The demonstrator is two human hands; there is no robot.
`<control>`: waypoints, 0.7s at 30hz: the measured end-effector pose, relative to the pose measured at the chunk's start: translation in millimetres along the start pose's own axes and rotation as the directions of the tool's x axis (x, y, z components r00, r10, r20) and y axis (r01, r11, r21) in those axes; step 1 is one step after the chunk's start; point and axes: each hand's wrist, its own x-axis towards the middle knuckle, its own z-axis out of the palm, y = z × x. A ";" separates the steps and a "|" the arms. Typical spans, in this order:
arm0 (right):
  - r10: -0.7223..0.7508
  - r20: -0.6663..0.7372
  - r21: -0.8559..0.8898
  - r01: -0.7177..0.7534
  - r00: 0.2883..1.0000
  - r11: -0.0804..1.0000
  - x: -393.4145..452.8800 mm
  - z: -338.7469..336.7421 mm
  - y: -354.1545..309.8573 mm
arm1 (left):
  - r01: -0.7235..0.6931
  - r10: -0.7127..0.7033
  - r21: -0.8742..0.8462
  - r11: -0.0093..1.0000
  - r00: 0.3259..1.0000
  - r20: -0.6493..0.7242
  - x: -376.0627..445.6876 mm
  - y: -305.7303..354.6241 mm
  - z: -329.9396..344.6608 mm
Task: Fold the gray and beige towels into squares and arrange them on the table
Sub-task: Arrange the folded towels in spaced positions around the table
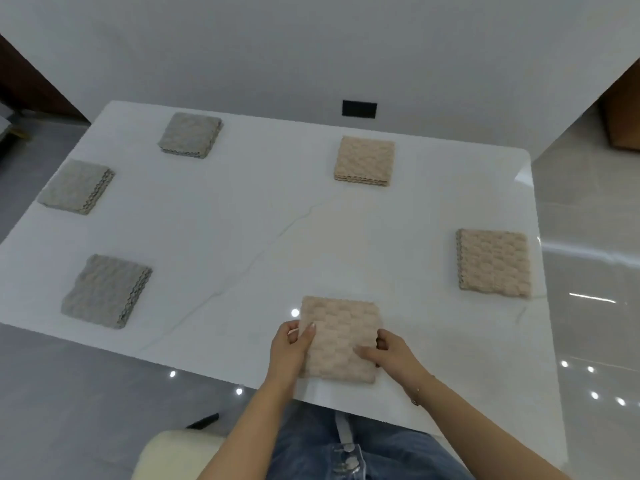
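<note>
Nearest, jeans (304, 452) fill the bottom edge w/ a cream cushion (173, 455) just to their left, over gray floor (69, 393). Both forearms reach fwd from there to the near edge of the white table (242, 220). L hand (289, 348) grips the left side of the near beige towel (339, 337): thumb on top, other fingers curled round the edge. R hand (391, 351) pinches the right side, thumb lying on the cloth, fingers tucked at the edge; a thin bracelet (415, 398) sits on that wrist. This towel is folded square, flat on the table, just inside the near edge, roughly centre. Further out & well apart: near gray towel (105, 291) at left, folded square, layered edge facing right; right beige towel (493, 263) by the right edge, folded, layered edge facing left. Beyond those, mid gray towel (76, 186) close to the left edge, stacked edge to the right. Farthest row: far gray towel (190, 135) at back left, far beige towel (364, 160) at back right, layered edge toward the camera. So grays run down the left side, beiges down the right, none touching. A faint vein crosses the tabletop diagonally. Behind the table a white wall (311, 46) w/ a dark socket plate (359, 108); glossy tile floor (588, 209) at right.
</note>
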 end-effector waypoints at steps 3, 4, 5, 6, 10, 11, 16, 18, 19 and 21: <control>0.030 -0.071 0.017 -0.029 0.997 0.999 -1.0 8.9 9.1 | 0.017 -0.023 0.089 0.996 0.998 0.064 18.8 -3.5 -3.9; 0.042 -0.092 0.023 -0.040 0.995 0.999 -1.9 12.1 10.6 | 0.019 -0.030 0.132 0.991 0.996 0.088 25.8 -5.7 -5.5; 0.051 -0.111 0.018 -0.049 0.993 0.999 -4.1 16.3 10.2 | 0.016 -0.037 0.184 0.983 0.993 0.112 31.7 -7.2 -7.6; 0.061 -0.138 0.014 -0.059 0.989 0.998 -4.7 20.4 11.7 | 0.000 -0.032 0.246 0.969 0.991 0.129 37.1 -7.9 -10.4; 0.079 -0.298 -0.026 -0.090 0.951 0.996 -3.6 38.1 19.9 | -0.142 0.077 0.469 0.872 0.985 0.156 53.7 -6.6 -25.6; 0.072 -0.332 -0.044 -0.091 0.941 0.995 -3.2 41.6 21.2 | -0.168 0.096 0.499 0.850 0.981 0.167 56.7 -6.0 -28.1; 0.026 -0.419 -0.072 -0.062 0.907 0.995 -1.7 55.4 21.9 | -0.173 0.073 0.559 0.811 0.978 0.197 62.3 -6.5 -33.1; 0.031 -0.439 -0.072 -0.070 0.898 0.995 1.6 54.5 22.5 | -0.164 0.073 0.553 0.817 0.980 0.183 60.8 -8.2 -31.3; 0.034 -0.442 -0.076 -0.076 0.896 0.994 3.2 53.0 22.3 | -0.161 0.073 0.549 0.820 0.981 0.179 60.5 -8.8 -30.4; 0.039 -0.441 -0.095 -0.090 0.897 0.991 6.3 49.8 23.1 | -0.163 0.067 0.555 0.816 0.980 0.188 61.4 -8.8 -29.3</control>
